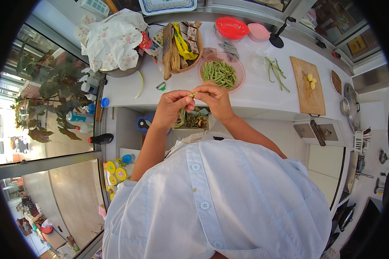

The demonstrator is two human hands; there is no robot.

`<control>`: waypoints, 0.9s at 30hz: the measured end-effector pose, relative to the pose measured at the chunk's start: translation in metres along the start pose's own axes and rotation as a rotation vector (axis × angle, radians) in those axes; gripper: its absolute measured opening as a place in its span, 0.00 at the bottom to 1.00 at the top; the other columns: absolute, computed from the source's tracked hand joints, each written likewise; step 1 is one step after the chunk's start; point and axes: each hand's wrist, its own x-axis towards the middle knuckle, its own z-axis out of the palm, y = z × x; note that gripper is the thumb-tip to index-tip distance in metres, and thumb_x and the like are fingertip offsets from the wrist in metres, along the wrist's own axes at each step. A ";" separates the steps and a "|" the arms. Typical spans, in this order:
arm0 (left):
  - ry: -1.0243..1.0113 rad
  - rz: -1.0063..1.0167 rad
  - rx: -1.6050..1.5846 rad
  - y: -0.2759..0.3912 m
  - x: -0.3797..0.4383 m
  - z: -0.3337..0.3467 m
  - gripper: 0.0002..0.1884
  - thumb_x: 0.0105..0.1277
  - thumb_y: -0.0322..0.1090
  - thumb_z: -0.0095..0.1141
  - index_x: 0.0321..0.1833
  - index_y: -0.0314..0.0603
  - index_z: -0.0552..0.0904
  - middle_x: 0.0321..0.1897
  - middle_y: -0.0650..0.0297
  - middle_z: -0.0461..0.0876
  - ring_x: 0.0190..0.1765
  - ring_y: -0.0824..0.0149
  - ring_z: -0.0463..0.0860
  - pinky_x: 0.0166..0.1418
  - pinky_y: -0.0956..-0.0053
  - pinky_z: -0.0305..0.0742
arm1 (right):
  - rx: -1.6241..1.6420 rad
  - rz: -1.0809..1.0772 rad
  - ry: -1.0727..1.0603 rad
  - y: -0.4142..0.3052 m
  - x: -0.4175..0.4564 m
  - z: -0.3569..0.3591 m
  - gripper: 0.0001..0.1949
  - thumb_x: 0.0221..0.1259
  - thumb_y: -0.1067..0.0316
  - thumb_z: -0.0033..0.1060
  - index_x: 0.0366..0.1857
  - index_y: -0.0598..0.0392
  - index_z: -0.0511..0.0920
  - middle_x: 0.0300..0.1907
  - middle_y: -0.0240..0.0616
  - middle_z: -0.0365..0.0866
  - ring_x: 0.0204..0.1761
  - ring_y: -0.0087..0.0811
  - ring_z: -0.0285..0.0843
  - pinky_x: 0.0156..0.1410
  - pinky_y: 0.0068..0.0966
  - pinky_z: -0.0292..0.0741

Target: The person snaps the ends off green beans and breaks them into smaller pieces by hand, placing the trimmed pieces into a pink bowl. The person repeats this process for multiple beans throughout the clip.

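Note:
Near the front edge of the white counter, my left hand (172, 105) and my right hand (214, 98) meet fingertip to fingertip, both pinching a green bean (182, 117) whose long end hangs below my left fingers. Just beyond them stands a pink plastic basket (241, 64) with many short pieces of green bean (218, 73). Several whole green beans (276, 73) lie on the counter to the right. Below my hands, under the counter's edge, an open bin (194, 119) holds bean scraps and other bits.
A wooden cutting board (306, 94) carries several peeled yellow pieces (312, 81). A green peeler (161, 86), a pale green strip (140, 84) and a blue cap (105, 102) lie left. Behind are a wicker basket (199, 43), a cloth-covered pot (121, 72) and a red basket (231, 28).

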 end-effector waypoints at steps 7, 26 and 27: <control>0.060 0.022 0.013 -0.006 0.003 -0.003 0.10 0.67 0.31 0.62 0.47 0.33 0.83 0.37 0.63 0.85 0.35 0.75 0.80 0.37 0.79 0.78 | 0.771 0.273 0.124 -0.003 0.012 -0.011 0.09 0.67 0.68 0.60 0.47 0.54 0.77 0.35 0.30 0.77 0.39 0.22 0.73 0.52 0.24 0.72; 0.042 -0.101 -0.231 -0.007 0.000 0.006 0.11 0.73 0.38 0.55 0.48 0.38 0.81 0.36 0.66 0.82 0.39 0.72 0.80 0.39 0.76 0.78 | -0.390 -0.294 -0.074 -0.017 0.008 -0.007 0.05 0.51 0.76 0.71 0.30 0.53 0.85 0.23 0.32 0.76 0.24 0.26 0.69 0.29 0.24 0.64; 0.060 -0.111 -0.254 -0.009 0.000 0.007 0.10 0.73 0.38 0.55 0.47 0.39 0.81 0.35 0.66 0.81 0.38 0.71 0.80 0.40 0.75 0.78 | -0.402 -0.302 -0.076 -0.015 0.008 -0.007 0.05 0.50 0.76 0.71 0.30 0.53 0.85 0.22 0.32 0.75 0.24 0.27 0.69 0.29 0.25 0.64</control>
